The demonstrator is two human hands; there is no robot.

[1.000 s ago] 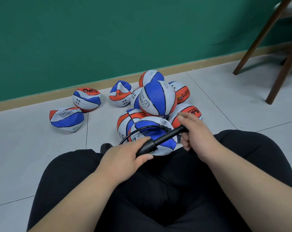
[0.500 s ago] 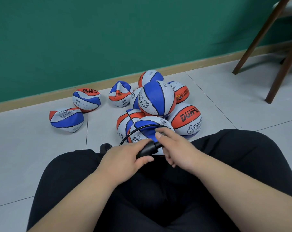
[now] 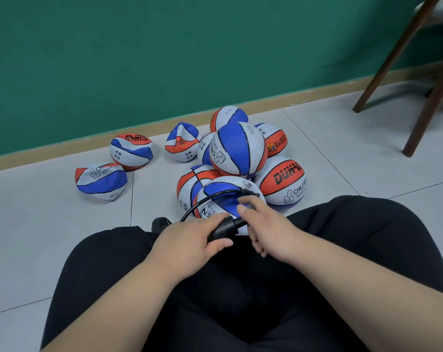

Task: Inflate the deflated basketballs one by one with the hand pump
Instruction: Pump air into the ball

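Left hand [image 3: 187,246] wraps round the barrel of the black pump [image 3: 224,228], thumb underneath; right hand [image 3: 271,229] is curled over the pump's far end, forefinger lifted, the handle hidden under the palm; the pump lies slanted over the lap, right against the near ball [image 3: 224,204], which sits on the floor [image 3: 50,224] between the knees; a thin black hose [image 3: 215,193] loops from under the left hand up over that ball's top, its tip lost behind the right fingers; behind, the heap crowds in, a round ball [image 3: 237,151] perched on top, an orange ball [image 3: 282,180] pressed in at the right, more wedged below and behind; two flat balls [image 3: 101,181] lie apart at the left, a crumpled ball [image 3: 182,142] just beside the heap, all near the skirting [image 3: 63,153] under the green wall [image 3: 139,59]; black trousers [image 3: 240,301] fill the foreground, a dark shoe [image 3: 160,223] peeking out by the left knee; brown chair legs [image 3: 393,59] stand far right.
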